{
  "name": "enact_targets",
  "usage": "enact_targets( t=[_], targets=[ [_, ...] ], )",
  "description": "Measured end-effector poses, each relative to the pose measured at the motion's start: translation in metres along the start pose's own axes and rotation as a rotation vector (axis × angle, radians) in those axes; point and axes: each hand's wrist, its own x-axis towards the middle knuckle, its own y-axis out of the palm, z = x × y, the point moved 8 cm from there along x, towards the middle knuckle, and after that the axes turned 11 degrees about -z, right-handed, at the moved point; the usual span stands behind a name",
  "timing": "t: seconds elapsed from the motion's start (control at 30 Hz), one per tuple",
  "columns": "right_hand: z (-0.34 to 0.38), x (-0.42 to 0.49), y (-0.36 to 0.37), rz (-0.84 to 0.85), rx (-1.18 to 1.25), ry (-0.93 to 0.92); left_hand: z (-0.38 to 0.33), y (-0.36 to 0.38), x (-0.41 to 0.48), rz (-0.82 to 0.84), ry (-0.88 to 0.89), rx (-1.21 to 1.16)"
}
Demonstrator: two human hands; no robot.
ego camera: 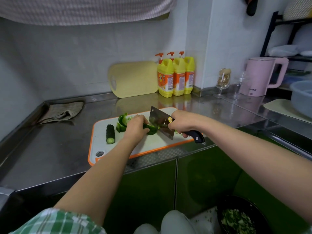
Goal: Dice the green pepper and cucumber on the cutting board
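Curling round a half-hidden green pepper piece (pixel 152 131), the left hand (pixel 135 127) sits beside the cleaver (pixel 160 123) the right hand (pixel 181 123) grips; orange-rimmed cutting board (pixel 99 133), steel counter (pixel 59 149).

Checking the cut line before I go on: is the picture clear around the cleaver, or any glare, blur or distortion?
Head view: the cleaver and the pepper piece under the left hand look fairly sharp; the blade and steel counter give mirror reflections, no harsh glare; wide-angle bending shows towards the edges.
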Motion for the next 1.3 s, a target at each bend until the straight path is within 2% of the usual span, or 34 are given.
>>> enact_targets(
  t=[0.43, 0.6, 0.77, 0.87, 1.03, 1.3],
  targets=[
    [0.006, 0.01, 0.007, 0.041, -0.087, -0.018, 0.002, 0.004, 0.001, -0.016, 0.04, -0.005],
    [0.008, 0.023, 0.039, -0.066, -0.135, -0.033, 0.002, 0.002, 0.001, -0.003, 0.07, 0.017],
    [0.002, 0.036, 0.047, -0.129, -0.033, 0.014, -0.004, 0.001, -0.005, 0.043, 0.124, 0.001],
    [0.0, 0.04, 0.045, -0.175, -0.003, 0.024, 0.002, -0.002, -0.009, 0.053, 0.084, -0.058],
    [-0.006, 0.043, 0.037, -0.236, 0.031, -0.019, 0.024, -0.007, -0.013, 0.019, -0.098, -0.125],
    [-0.003, 0.035, 0.043, -0.125, -0.037, -0.103, 0.029, 0.001, -0.017, 0.005, -0.275, -0.143]
  ],
)
